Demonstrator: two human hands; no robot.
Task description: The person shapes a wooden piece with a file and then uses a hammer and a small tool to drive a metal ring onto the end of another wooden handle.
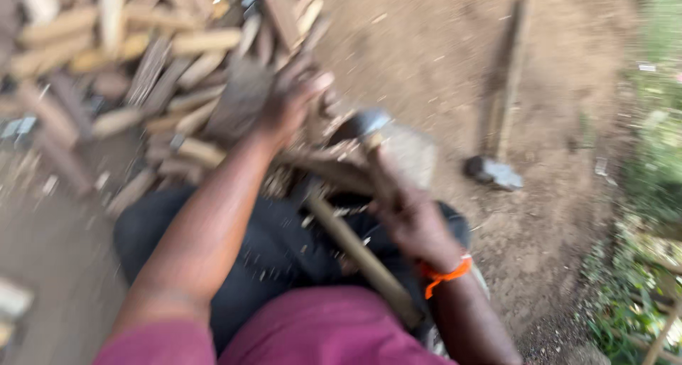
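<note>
Hatchet (359, 194) is gripped by the closed right hand (412, 219) high on the wooden handle, over the lap. Its long axis runs diagonally, with the metal head pointing up-left toward the split firewood pile (142, 73). Left hand (288, 102) rests on a wood piece (238, 98); grip cannot be told through blur. Risk: left fingers are judged close to the blade path; a glancing strike could reach the legs.

The split firewood (142, 59) at far left looked rough, pale and matt. The axe handle (355, 255) was smooth brown wood, its head (359, 125) dull grey metal. The ground (440, 59) was dry, crumbly earth.
</note>
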